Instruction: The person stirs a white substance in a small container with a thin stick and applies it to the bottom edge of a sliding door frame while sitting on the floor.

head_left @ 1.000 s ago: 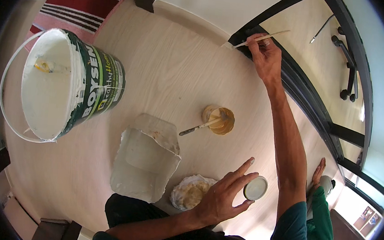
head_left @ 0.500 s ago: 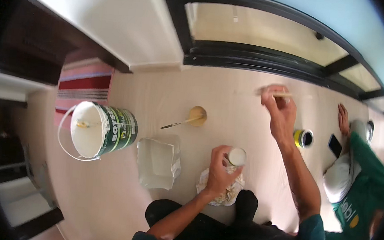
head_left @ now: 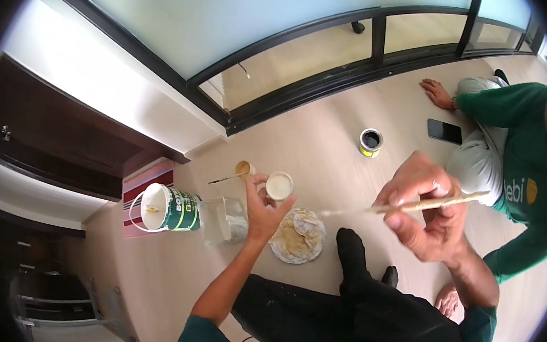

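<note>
My left hand (head_left: pixel 265 214) is closed round a small white cup (head_left: pixel 279 187) with pale, whitish contents. Raised close to the view, my right hand (head_left: pixel 426 205) pinches a thin paintbrush (head_left: pixel 454 200) with a stained, light handle. Its tip is blurred and points left, over the floor beside a crumpled, stained cloth (head_left: pixel 298 237). Just left of the white cup stands a small tan cup (head_left: pixel 244 168), with a second thin brush (head_left: pixel 224 179) leaning out of it.
At the left, a green and white paint bucket (head_left: pixel 183 211) stands by a clear plastic container (head_left: pixel 214 224) and a striped rug (head_left: pixel 150 187). A small tin (head_left: pixel 370 144) with dark contents is farther off. A phone (head_left: pixel 444 131) lies by a seated person (head_left: pixel 514 138) at right.
My view has turned toward the right. My right hand has come nearer with its brush, and my left hand holds the white cup farther from the cloth, beside the tan cup.
</note>
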{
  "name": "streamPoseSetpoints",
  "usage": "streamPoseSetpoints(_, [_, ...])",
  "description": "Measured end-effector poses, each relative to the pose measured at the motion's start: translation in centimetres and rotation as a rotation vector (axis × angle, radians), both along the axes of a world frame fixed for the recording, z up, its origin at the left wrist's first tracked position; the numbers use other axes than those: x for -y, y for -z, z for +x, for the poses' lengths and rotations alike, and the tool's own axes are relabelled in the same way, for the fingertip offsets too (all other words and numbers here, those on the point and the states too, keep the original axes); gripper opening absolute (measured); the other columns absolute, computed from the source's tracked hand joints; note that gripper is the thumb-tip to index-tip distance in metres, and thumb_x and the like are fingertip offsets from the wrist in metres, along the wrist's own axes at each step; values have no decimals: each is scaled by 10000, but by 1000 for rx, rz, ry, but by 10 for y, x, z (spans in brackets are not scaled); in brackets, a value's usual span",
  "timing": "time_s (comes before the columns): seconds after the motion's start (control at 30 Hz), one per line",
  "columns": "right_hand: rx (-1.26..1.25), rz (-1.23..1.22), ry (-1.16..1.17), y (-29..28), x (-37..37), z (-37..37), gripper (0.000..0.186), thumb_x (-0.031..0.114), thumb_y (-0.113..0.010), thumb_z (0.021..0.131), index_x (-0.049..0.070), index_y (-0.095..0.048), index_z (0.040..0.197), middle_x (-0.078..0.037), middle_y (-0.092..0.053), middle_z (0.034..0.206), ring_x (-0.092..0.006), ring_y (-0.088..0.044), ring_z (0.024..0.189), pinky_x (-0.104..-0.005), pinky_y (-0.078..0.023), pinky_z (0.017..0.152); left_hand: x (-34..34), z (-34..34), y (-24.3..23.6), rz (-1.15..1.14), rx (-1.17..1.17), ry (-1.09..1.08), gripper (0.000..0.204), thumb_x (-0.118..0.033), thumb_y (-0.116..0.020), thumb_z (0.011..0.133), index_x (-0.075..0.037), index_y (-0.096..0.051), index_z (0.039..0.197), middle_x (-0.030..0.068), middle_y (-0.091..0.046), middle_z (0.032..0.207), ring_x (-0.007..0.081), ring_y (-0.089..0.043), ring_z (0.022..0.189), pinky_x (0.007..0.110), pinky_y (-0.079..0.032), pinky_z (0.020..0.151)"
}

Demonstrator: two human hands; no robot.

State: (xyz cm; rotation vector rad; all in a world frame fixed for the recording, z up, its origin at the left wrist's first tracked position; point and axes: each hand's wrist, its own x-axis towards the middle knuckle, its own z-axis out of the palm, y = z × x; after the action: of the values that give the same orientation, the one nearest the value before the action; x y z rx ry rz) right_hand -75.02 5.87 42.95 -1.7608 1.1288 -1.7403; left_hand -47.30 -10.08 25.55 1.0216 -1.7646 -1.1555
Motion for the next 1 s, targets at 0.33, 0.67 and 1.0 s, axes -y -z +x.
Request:
streamPoseSetpoints(0.33, [-559, 507, -397, -19, -62, -23, 129, 191, -727, 938, 76, -710, 994, -101, -729, 877, -279, -675, 841, -397, -535, 755, -23, 92, -48, -101, 152, 33, 707, -93, -926, 781, -53, -463, 1315, 71, -571, 1237, 135, -668, 1017, 250, -527, 722])
streamPoseSetpoints(0.67, [-962, -86, -352, 106, -21, -26, 109, 182, -704, 927, 117, -724, 1012, -79, -720, 949, -310, -665, 980, -450, -556, 846, -105, 165, -51, -44, 113, -283, 622, -95, -877, 829, -81, -484, 1311, 63, -610, 1176, 131, -642, 971, 237, -515, 670])
streamPoseSetpoints(1.0, [-637, -248, -218, 68, -27, 33, 208, 208, -609, 1014, 133, -669, 1198, -112, -699, 1065, -344, -640, 1068, -476, -536, 899, -150, 151, -13, 48, 149, -282, 687, -7, -871, 802, -57, -457, 1348, 88, -573, 1242, 208, -643, 1113, 312, -570, 880])
